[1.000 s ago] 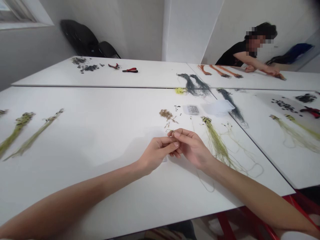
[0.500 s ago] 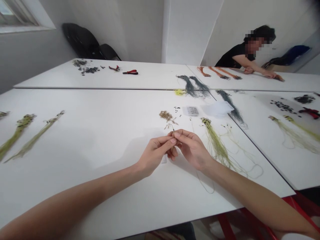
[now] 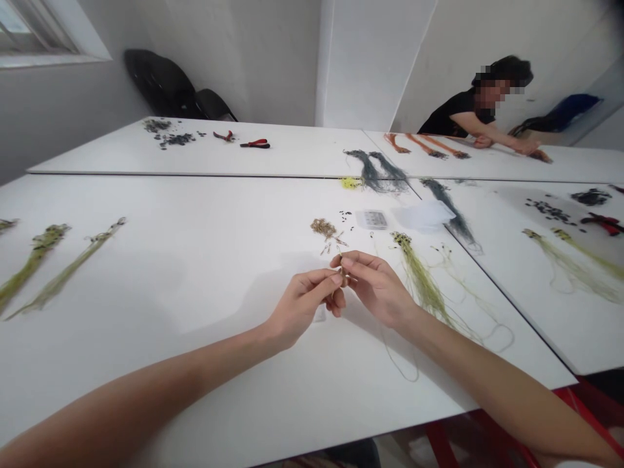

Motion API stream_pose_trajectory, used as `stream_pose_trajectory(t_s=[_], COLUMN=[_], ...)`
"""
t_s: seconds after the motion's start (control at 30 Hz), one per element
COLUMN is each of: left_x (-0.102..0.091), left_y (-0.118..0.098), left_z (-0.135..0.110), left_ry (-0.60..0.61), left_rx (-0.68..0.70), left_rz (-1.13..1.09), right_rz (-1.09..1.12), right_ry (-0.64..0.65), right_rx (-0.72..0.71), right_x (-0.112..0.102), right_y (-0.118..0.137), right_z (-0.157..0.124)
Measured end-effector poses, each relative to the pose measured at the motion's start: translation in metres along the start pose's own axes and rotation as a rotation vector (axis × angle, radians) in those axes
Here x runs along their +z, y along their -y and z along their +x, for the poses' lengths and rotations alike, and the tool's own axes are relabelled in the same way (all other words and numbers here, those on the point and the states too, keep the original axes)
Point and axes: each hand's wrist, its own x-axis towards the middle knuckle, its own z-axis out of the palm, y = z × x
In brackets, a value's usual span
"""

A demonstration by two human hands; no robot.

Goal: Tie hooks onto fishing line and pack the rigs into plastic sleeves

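Close together over the table (image 3: pixel 195 247), my two hands meet with fingers pinched. My left hand (image 3: pixel 309 299) pinches a thin pale cord, mostly hidden by the fingers. Just above it, my right hand (image 3: pixel 377 286) grips a small gold-coloured wire piece (image 3: pixel 340 249), whose tip shows past the fingertips. A loop of the thin cord (image 3: pixel 416 377) hangs below my right hand and trails on the table. Beyond my fingertips lie a pile of small gold-coloured wire pieces (image 3: pixel 323 227) and several tiny black pieces (image 3: pixel 346 213). A bundle of yellow-green cords (image 3: pixel 423 273) lies right of my right hand.
A clear plastic box (image 3: pixel 374 220) and a white sheet (image 3: pixel 424 213) lie ahead. More cord bundles (image 3: pixel 46 250) are at left; dark green bundles (image 3: pixel 368 170) lie behind. Red-handled pliers (image 3: pixel 256 143) rest on the far table. A person (image 3: pixel 453 120) handles orange cords (image 3: pixel 426 146).
My hands have drawn slightly apart, the right fingertips now above the left ones. The dark part at the piece's tip is now hidden; a gold-coloured tip shows.
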Motion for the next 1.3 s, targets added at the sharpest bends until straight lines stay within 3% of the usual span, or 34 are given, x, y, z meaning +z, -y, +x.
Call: stream_pose_trajectory(t_s=[0.33, 0.6, 0.7, 0.87, 1.03, 1.3], left_x=[-0.004, -0.022, -0.029, -0.037, -0.039, -0.036], left_y=[-0.006, -0.025, -0.039, -0.055, -0.05, -0.036], left_z=[0.003, 0.011, 0.012, 0.011, 0.01, 0.01], left_ry=[0.038, 0.033, 0.076, 0.016, 0.038, 0.033], left_rx=[-0.01, 0.015, 0.096, 0.382, 0.516, 0.579], left_rz=[0.075, 0.425, 0.66, 1.084, 1.173, 1.194], right_rz=[0.036, -0.021, -0.081, -0.215, -0.265, -0.304], right_ry=[-0.006, 0.017, 0.014, 0.068, 0.124, 0.165], right_rx=[-0.058, 0.02, 0.014, 0.028, 0.077, 0.088], right_x=[-0.005, -0.009, -0.011, -0.011, -0.007, -0.004], right_y=[0.01, 0.016, 0.016, 0.016, 0.018, 0.02], right_z=[0.002, 0.005, 0.006, 0.006, 0.002, 0.0])
